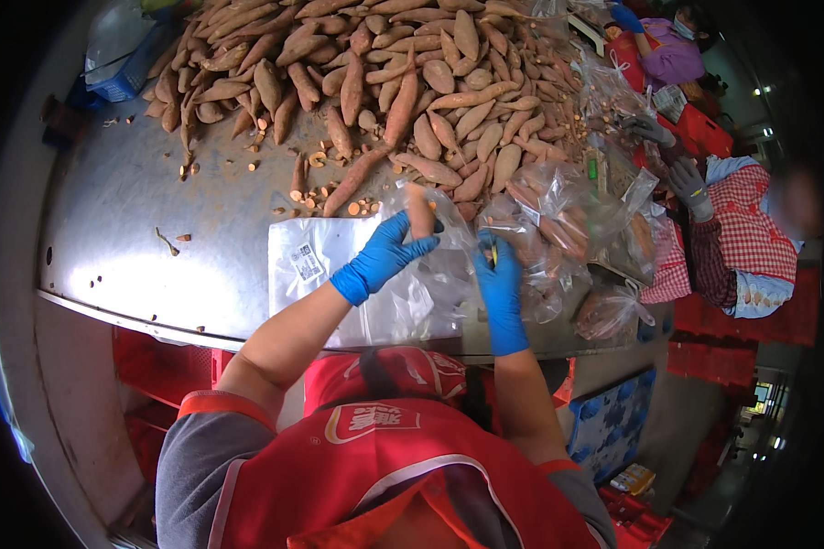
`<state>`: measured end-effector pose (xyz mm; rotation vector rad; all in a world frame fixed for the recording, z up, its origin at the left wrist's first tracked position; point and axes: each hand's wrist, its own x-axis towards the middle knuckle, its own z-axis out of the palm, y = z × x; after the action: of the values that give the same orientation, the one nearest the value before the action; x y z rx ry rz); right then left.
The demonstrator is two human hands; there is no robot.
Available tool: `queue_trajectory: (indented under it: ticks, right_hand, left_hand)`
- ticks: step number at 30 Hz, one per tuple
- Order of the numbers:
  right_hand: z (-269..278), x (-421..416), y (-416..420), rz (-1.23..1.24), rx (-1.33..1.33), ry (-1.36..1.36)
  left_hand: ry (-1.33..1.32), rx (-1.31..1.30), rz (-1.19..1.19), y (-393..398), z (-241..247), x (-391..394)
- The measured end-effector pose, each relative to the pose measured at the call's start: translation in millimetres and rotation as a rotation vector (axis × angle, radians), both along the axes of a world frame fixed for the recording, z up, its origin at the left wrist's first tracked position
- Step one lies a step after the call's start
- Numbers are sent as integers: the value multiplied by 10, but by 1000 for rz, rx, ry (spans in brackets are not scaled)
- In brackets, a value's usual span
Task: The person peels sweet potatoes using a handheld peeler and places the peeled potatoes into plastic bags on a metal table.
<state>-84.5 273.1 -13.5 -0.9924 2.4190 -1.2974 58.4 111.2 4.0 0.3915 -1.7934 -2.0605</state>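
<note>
My left hand (393, 252), in a blue glove, grips a sweet potato (420, 214) held upright above the clear plastic bags. The potato's upper end is blurred. My right hand (500, 288), also gloved in blue, is closed around a small tool with a yellow part (494, 252); the fingers hide most of it. Flat clear plastic bags (336, 281) with a printed label lie under my left wrist. Right of my right hand, filled plastic bags (553, 213) hold sweet potatoes. Beyond both hands rises a large heap of loose sweet potatoes (384, 75).
Cut root ends (353, 207) are scattered on the metal table (137, 199). A tied bag (608, 312) lies near the right edge. A blue basket (120, 79) stands at the far left. Two co-workers, one in a checked apron (745, 223), work on the right beside a scale (611, 168).
</note>
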Motion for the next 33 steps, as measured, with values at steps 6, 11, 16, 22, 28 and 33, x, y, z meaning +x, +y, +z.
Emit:
queue_trajectory:
  ticks: [6,11,16,22,28,33]
  right_hand:
    - [-272,250,151,73,164,206]
    - [-501,157,233,91,146,-351]
    - [-51,289,-5,96,-157,-444]
    - [-1,308,-98,116,-98,-413]
    - [131,281,37,25,-69,-515]
    - [240,133,-116,99,-89,-115]
  left_hand:
    - [-428,-1352,-74,-137,-416,155]
    - [-429,-1155,-322,-50,-249,471]
    - [-261,-802,-127,-336,-138,468]
    - [-567,-1055,357,-1084,-414,0]
    - [-159,-662,249,-1177,-488,24]
    - [-270,95,-136,-840,395,276]
